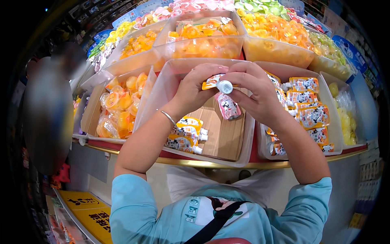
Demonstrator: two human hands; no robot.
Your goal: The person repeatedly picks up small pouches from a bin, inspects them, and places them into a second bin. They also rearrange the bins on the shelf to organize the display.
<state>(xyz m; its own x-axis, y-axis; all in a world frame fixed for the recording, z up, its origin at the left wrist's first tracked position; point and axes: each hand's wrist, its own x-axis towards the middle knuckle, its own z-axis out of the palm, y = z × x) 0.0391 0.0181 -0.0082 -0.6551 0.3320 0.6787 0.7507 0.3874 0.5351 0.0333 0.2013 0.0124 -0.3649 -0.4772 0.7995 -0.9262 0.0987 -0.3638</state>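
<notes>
Above the middle bin, my left hand (200,83) is closed on an orange and white spouted pouch (210,82), its white cap (224,86) facing me. My right hand (254,89) is closed around the same pouch from the other side, fingers beside the cap. Just below the hands a pink and white pouch (228,106) shows; whether a hand touches it I cannot tell. Several orange pouches (185,136) lie in the near left part of the middle bin (142,103), caps to the right. Cardboard (221,132) lines that bin.
To the right, a translucent bin (264,140) holds several orange pouches (313,116) in rows. A left bin (91,107) contains orange jelly cups (122,103). Raised bins of colourful sweets (207,34) stand behind. A gold-coloured edge (211,163) runs along the shelf front. A blurred shape (48,116) is at far left.
</notes>
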